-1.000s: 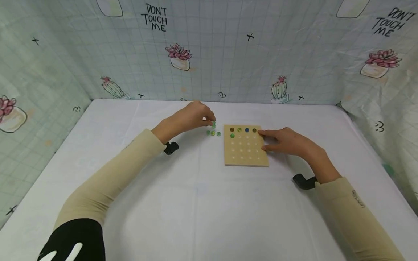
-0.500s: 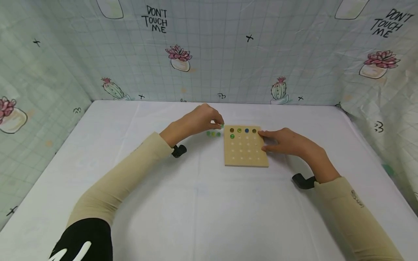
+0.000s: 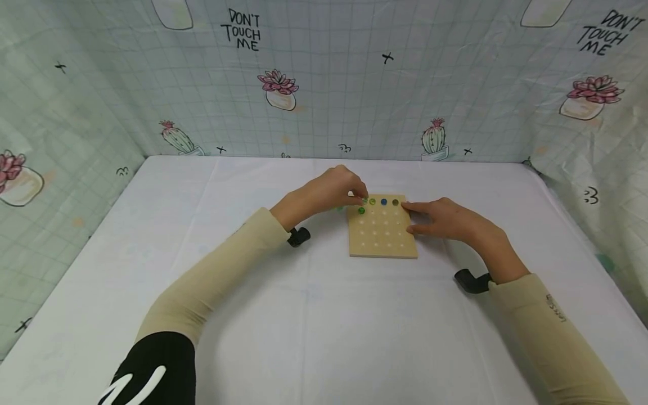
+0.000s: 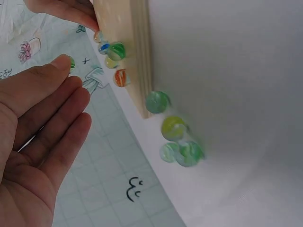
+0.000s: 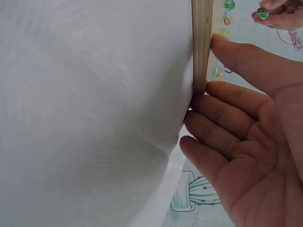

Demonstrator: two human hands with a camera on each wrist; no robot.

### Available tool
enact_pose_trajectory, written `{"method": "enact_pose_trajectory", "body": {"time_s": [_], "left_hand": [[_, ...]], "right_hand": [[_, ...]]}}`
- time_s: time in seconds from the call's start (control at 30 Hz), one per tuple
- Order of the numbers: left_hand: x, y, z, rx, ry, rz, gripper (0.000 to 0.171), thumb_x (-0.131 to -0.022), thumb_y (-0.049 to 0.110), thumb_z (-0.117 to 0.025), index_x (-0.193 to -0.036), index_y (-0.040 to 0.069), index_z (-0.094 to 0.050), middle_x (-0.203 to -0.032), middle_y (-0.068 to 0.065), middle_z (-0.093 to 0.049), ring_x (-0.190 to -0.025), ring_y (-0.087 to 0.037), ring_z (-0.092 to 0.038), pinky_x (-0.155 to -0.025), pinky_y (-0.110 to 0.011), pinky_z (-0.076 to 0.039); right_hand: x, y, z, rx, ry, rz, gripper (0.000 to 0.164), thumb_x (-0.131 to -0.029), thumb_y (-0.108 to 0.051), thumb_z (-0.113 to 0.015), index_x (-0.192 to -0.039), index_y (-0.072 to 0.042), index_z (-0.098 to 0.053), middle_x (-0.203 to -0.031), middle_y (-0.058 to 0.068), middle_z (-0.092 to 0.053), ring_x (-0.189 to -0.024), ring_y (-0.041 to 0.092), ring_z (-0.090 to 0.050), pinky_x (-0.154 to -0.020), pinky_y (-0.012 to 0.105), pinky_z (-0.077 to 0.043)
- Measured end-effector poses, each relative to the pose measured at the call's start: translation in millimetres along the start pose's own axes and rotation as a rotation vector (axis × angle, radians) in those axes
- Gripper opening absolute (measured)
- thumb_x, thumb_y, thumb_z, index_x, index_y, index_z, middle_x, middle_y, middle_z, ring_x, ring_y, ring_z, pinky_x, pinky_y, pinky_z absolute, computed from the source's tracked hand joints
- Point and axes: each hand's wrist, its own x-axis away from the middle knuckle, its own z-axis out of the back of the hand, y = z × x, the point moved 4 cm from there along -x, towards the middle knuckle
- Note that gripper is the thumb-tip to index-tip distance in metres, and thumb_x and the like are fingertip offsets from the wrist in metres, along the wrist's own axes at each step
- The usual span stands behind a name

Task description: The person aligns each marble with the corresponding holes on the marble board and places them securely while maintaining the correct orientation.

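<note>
A green swirled glass marble (image 5: pixel 262 13) is pinched between the thumb and fingertips of my left hand (image 3: pixel 336 188), above the upper left corner of a square wooden board (image 3: pixel 379 247) with rows of small hollows. Along its far row sit an orange marble (image 4: pixel 120 78), a yellow-green one (image 3: pixel 372 201), a blue one (image 3: pixel 383 201) and a brownish one (image 3: pixel 395 202). One green marble (image 3: pixel 361 211) begins the second row. My right hand (image 3: pixel 448 219) rests its thumb and fingertips against the board's right edge, with the fingers fairly straight.
Several loose marbles (image 4: pixel 173 127), green and yellow-green, lie on the white cloth left of the board; in the head view my left hand mostly hides them. A patterned curtain (image 3: pixel 334 84) stands behind the table (image 3: pixel 263 315).
My left hand has moved right with the green marble, from beside the loose marbles to over the board's upper left corner. My right hand has stayed at the board's edge.
</note>
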Motion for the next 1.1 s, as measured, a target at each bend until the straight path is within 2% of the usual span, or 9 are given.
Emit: {"method": "enact_pose_trajectory", "body": {"time_s": [0.23,0.5,0.73,0.83,1.1], "left_hand": [[-11.8,7.6,-5.1,0.003,-0.044,-0.001,0.018,-0.093,0.014,-0.076,-0.109,0.007,-0.08,-0.106,-0.002,-0.077,-0.097,-0.013,-0.07,-0.086,-0.023,-0.055],[-22.2,11.8,-10.3,-0.002,-0.083,-0.021,0.018,-0.09,0.014,-0.079,-0.106,0.007,-0.08,-0.103,-0.002,-0.077,-0.091,-0.01,-0.069,-0.082,-0.02,-0.054],[-26.9,10.1,-13.9,0.018,-0.096,-0.01,0.019,-0.088,0.014,-0.08,-0.106,0.007,-0.08,-0.105,-0.003,-0.077,-0.092,-0.009,-0.069,-0.082,-0.019,-0.054],[-28.1,12.2,-14.1,0.027,-0.094,-0.009,0.02,-0.088,0.014,-0.08,-0.106,0.007,-0.08,-0.106,-0.003,-0.077,-0.093,-0.009,-0.069,-0.082,-0.018,-0.054],[-32.9,15.3,-16.9,0.002,-0.143,0.099,0.02,-0.089,0.014,-0.08,-0.108,0.009,-0.08,-0.11,-0.003,-0.075,-0.098,-0.012,-0.068,-0.085,-0.021,-0.055]], "right_hand": [[0,3,-2,-0.028,0.02,0.007,0.07,-0.098,-0.045,-0.067,-0.155,-0.012,-0.044,-0.151,0.023,-0.048,-0.138,0.044,-0.045,-0.109,0.061,-0.041],[-1,4,-2,-0.03,0.036,0.028,0.07,-0.098,-0.043,-0.067,-0.155,-0.01,-0.044,-0.152,0.021,-0.048,-0.138,0.044,-0.046,-0.109,0.061,-0.041],[-2,4,-1,-0.049,0.027,0.022,0.072,-0.097,-0.046,-0.068,-0.155,-0.01,-0.044,-0.153,0.019,-0.047,-0.138,0.044,-0.045,-0.108,0.06,-0.042],[-3,5,1,-0.024,0.011,0.02,0.073,-0.097,-0.047,-0.068,-0.155,-0.01,-0.043,-0.154,0.019,-0.046,-0.139,0.044,-0.044,-0.109,0.061,-0.04],[-4,7,3,-0.02,-0.024,0.002,0.078,-0.095,-0.05,-0.068,-0.157,-0.012,-0.04,-0.156,0.018,-0.042,-0.142,0.045,-0.04,-0.111,0.063,-0.037]]}}
